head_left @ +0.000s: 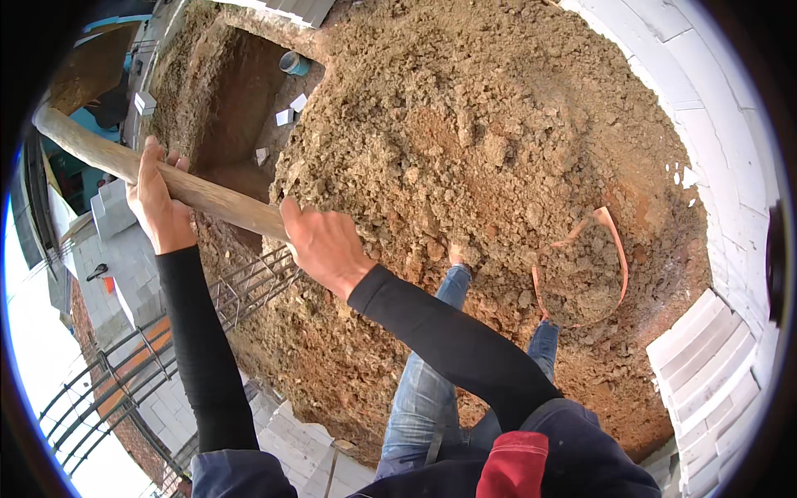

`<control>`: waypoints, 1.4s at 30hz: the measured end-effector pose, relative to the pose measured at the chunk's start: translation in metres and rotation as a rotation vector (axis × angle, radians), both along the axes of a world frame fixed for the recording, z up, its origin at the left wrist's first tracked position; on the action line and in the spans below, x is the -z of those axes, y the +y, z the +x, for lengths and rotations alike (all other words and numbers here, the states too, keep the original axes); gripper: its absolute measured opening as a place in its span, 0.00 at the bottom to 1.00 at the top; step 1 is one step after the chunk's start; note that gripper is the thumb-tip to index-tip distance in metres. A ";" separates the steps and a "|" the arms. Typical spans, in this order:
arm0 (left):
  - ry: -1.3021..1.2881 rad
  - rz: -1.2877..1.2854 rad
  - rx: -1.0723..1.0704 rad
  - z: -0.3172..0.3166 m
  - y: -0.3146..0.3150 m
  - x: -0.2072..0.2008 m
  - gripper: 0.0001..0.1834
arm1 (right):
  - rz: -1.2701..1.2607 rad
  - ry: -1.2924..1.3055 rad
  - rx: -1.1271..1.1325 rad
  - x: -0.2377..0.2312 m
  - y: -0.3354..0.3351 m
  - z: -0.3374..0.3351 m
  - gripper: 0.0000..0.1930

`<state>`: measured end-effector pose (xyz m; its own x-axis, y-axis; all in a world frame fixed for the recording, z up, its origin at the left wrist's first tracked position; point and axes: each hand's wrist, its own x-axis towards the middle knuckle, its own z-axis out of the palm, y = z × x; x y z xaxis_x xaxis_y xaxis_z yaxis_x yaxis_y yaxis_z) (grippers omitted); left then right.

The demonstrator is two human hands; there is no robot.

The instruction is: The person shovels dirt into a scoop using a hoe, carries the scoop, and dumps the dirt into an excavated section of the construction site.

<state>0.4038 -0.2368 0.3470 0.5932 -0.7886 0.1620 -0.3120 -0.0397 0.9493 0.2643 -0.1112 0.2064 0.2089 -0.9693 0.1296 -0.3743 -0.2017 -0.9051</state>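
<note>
Left hand (162, 203) and right hand (328, 247) grip a long tan wooden pole (220, 199)
Blue round bucket (295, 64): left of the brown crumbly soil mound (498, 100).

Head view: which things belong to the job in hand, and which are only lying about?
Belonging:
- wooden handle, gripped by left hand and right hand
- soil, probably
- orange band, perhaps

Lying about, seemingly:
- blue bucket
- white block
- stacked pale blocks

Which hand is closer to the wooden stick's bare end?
The left hand: it holds the wooden stick nearer that end, at the picture's upper left, while the right hand grips farther along.
</note>
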 end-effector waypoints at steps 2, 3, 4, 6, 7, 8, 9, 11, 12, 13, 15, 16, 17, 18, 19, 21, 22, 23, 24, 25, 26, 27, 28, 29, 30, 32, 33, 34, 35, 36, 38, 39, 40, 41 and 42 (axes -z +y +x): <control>-0.073 -0.036 -0.030 0.039 -0.048 0.039 0.21 | -0.023 0.018 0.003 0.017 -0.048 0.022 0.09; -0.154 -0.065 -0.043 0.054 -0.067 0.061 0.23 | -0.019 0.045 0.013 0.031 -0.063 0.028 0.08; -0.104 0.033 -0.064 0.052 -0.074 0.104 0.25 | -0.008 0.092 0.023 0.054 -0.070 0.026 0.07; -0.049 0.177 -0.097 0.042 -0.061 0.207 0.31 | 0.171 0.169 -0.015 0.117 -0.044 0.005 0.08; -0.061 0.360 -0.089 0.039 -0.038 0.267 0.31 | 0.347 0.253 -0.095 0.141 -0.019 -0.011 0.07; 0.056 0.615 -0.094 0.007 -0.005 0.334 0.32 | 0.471 0.220 -0.065 0.179 0.019 -0.039 0.08; -0.065 0.892 -0.090 0.035 0.038 0.393 0.35 | 0.596 0.317 -0.143 0.173 0.054 -0.037 0.11; -0.103 1.228 -0.146 -0.044 0.123 0.475 0.30 | 0.867 0.553 -0.133 0.185 0.119 -0.093 0.19; 0.166 1.212 -0.125 -0.073 0.154 0.491 0.28 | 0.902 0.621 -0.143 0.175 0.131 -0.126 0.18; 0.709 1.336 0.044 -0.135 0.167 0.488 0.22 | 0.995 0.695 -0.110 0.156 0.159 -0.166 0.18; 0.703 0.824 0.116 0.114 0.191 0.492 0.15 | 0.792 0.407 -0.223 0.085 0.128 -0.096 0.16; 0.743 0.975 0.107 -0.006 0.216 0.526 0.14 | 0.832 0.532 -0.125 0.117 0.158 -0.138 0.14; 0.761 1.137 0.123 -0.124 0.233 0.527 0.13 | 0.909 0.648 -0.051 0.133 0.183 -0.191 0.14; 0.739 1.292 0.146 -0.221 0.235 0.494 0.12 | 0.933 0.704 0.010 0.136 0.204 -0.240 0.12; 0.333 1.187 0.464 -0.116 0.240 0.503 0.11 | 0.828 0.574 -0.054 0.111 0.193 -0.208 0.11; -0.111 0.972 0.714 -0.021 0.239 0.473 0.12 | 0.628 0.423 -0.034 0.071 0.203 -0.200 0.08; -0.044 0.913 0.760 -0.036 0.242 0.464 0.12 | 0.503 0.411 0.021 0.062 0.216 -0.218 0.06; 0.305 1.079 0.614 -0.132 0.272 0.472 0.12 | 0.536 0.510 0.060 0.079 0.245 -0.258 0.06; 0.584 1.214 0.382 -0.211 0.289 0.445 0.12 | 0.598 0.554 0.062 0.084 0.275 -0.297 0.06; 0.598 1.330 0.142 -0.288 0.297 0.401 0.11 | 0.625 0.565 0.055 0.082 0.297 -0.330 0.07; 0.631 1.215 0.103 -0.293 0.309 0.378 0.10 | 0.590 0.525 0.065 0.064 0.305 -0.342 0.07; 0.632 1.185 0.104 -0.295 0.326 0.367 0.10 | 0.638 0.524 0.052 0.041 0.321 -0.358 0.08; 0.618 1.169 0.098 -0.318 0.344 0.361 0.09 | 0.697 0.544 0.050 0.026 0.340 -0.382 0.09; 0.609 1.165 0.099 -0.350 0.367 0.355 0.09 | 0.734 0.561 0.050 0.018 0.363 -0.410 0.10; 0.641 1.210 0.097 -0.387 0.389 0.345 0.09 | 0.781 0.582 0.060 0.016 0.389 -0.439 0.11; 0.714 1.293 0.101 -0.467 0.438 0.315 0.11 | 0.825 0.631 0.061 0.019 0.454 -0.503 0.13; 0.740 1.283 0.096 -0.490 0.463 0.305 0.12 | 0.847 0.662 0.055 0.013 0.478 -0.531 0.14; 0.771 1.274 0.093 -0.516 0.490 0.296 0.13 | 0.874 0.694 0.050 0.007 0.501 -0.556 0.14; 0.805 1.234 0.101 -0.535 0.517 0.295 0.14 | 0.836 0.715 0.081 0.002 0.527 -0.581 0.15; 0.889 1.251 0.105 -0.559 0.544 0.287 0.14 | 0.808 0.736 0.111 -0.004 0.557 -0.603 0.15; 1.060 1.346 0.177 -0.584 0.597 0.277 0.14 | 0.914 0.802 0.090 -0.028 0.603 -0.634 0.18; 1.148 1.417 0.258 -0.584 0.611 0.280 0.13 | 0.924 0.792 0.108 -0.030 0.615 -0.636 0.18; 1.133 1.427 0.269 -0.573 0.611 0.288 0.13 | 0.896 0.785 0.118 -0.030 0.623 -0.635 0.19; 1.011 1.382 0.418 -0.563 0.612 0.296 0.10 | 0.868 0.784 0.120 -0.027 0.626 -0.632 0.19; 1.032 1.429 0.324 -0.563 0.605 0.284 0.09 | 0.951 0.785 0.077 -0.025 0.627 -0.625 0.18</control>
<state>-0.1594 0.3682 0.0625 -0.1880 -0.0650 -0.9800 0.1639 -0.9859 0.0340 -0.3610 0.5159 0.2318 -0.1501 -0.6228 -0.7678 -0.8638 0.4604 -0.2045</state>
